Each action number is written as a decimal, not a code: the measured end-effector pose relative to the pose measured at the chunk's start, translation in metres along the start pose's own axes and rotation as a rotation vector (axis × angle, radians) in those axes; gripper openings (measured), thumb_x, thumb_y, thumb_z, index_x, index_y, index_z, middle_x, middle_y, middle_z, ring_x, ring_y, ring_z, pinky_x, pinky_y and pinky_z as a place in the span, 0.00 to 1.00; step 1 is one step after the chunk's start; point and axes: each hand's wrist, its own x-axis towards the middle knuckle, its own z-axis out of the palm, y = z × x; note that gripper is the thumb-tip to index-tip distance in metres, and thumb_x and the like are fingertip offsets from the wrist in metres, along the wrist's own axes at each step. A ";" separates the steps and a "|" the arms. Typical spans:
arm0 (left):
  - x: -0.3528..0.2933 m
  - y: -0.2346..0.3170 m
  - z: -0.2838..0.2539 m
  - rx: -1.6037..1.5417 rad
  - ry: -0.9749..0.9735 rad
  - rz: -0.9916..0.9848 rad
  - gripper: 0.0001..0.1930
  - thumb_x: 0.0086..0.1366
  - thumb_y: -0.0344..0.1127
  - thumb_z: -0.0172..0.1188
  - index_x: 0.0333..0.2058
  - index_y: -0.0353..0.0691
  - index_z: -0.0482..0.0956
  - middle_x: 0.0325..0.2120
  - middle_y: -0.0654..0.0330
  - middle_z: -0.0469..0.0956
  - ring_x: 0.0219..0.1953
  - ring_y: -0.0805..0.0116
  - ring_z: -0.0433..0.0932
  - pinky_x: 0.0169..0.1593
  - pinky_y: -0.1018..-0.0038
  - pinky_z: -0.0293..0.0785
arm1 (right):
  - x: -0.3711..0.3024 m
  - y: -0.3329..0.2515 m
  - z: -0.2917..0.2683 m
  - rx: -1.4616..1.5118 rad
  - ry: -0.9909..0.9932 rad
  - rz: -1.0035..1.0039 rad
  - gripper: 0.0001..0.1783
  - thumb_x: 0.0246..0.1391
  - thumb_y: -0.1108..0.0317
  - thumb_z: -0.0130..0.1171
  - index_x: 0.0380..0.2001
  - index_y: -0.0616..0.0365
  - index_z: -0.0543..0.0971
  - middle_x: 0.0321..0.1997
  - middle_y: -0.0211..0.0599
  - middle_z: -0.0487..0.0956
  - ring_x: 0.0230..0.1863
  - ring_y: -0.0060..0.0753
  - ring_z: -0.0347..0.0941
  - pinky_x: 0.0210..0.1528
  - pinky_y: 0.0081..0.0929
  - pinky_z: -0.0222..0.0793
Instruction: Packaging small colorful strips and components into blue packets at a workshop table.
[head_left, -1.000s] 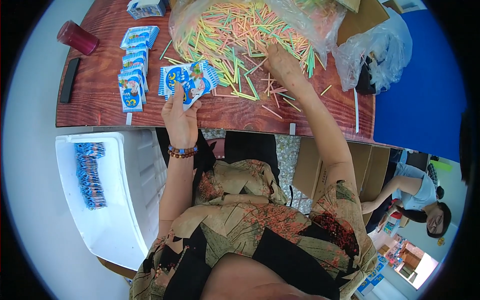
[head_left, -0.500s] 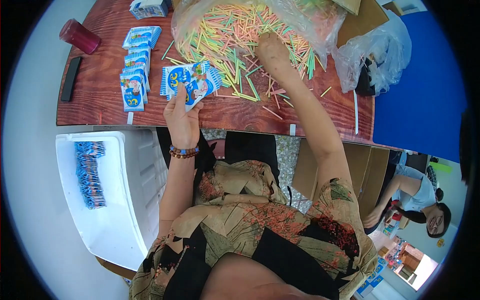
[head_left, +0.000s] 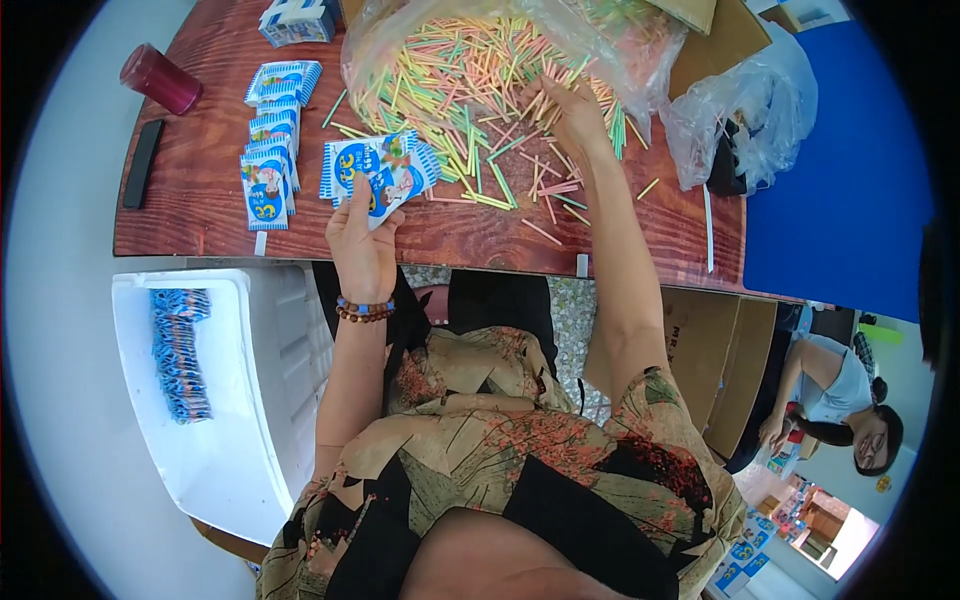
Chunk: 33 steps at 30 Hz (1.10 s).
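Between the thumb and fingers of my left hand (head_left: pixel 364 245) are small blue-and-white packets (head_left: pixel 385 178), overlapping, held above the table's near edge. Loose thin sticks (head_left: pixel 470 75) in pink, yellow and green lie in a large heap, partly on and under a clear plastic bag (head_left: pixel 375 60). My right hand (head_left: pixel 580 120) reaches into the right side of this heap, its fingers curled onto some of the sticks. How many it grips is hidden. Left of my left hand, a row of similar packets (head_left: pixel 268 190) lies overlapping on the table.
A red cup (head_left: pixel 162 82) and a slim black object (head_left: pixel 144 165) are on the wooden table (head_left: pixel 200 215) at left. A white foam box (head_left: pixel 240 430) with stacked packets (head_left: pixel 180 355) stands below. Cardboard boxes (head_left: pixel 700 345) and another person (head_left: pixel 825 385) are at right.
My right hand has shifted right and slightly nearer, turning so its fingers point up and left among the sticks. My left hand keeps its packets in nearly the same place.
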 end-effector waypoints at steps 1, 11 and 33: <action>0.001 -0.001 -0.001 0.004 0.001 -0.002 0.09 0.66 0.37 0.56 0.31 0.39 0.79 0.29 0.62 0.80 0.29 0.76 0.76 0.31 0.77 0.70 | -0.002 -0.002 0.005 0.091 -0.014 -0.007 0.10 0.61 0.69 0.52 0.40 0.66 0.73 0.34 0.40 0.78 0.35 0.35 0.77 0.41 0.33 0.76; 0.002 -0.010 0.003 -0.017 -0.050 -0.021 0.08 0.66 0.37 0.57 0.37 0.38 0.78 0.34 0.63 0.80 0.31 0.76 0.78 0.28 0.78 0.72 | -0.008 0.019 0.033 -0.321 -0.037 -0.452 0.05 0.59 0.69 0.55 0.34 0.58 0.72 0.31 0.30 0.76 0.33 0.18 0.70 0.37 0.15 0.64; 0.009 -0.022 0.022 -0.106 -0.141 -0.140 0.09 0.67 0.37 0.55 0.33 0.37 0.78 0.31 0.62 0.80 0.28 0.76 0.76 0.30 0.78 0.71 | -0.020 -0.019 0.069 0.754 -0.016 -0.118 0.08 0.65 0.65 0.46 0.31 0.53 0.68 0.26 0.28 0.65 0.27 0.24 0.56 0.31 0.26 0.56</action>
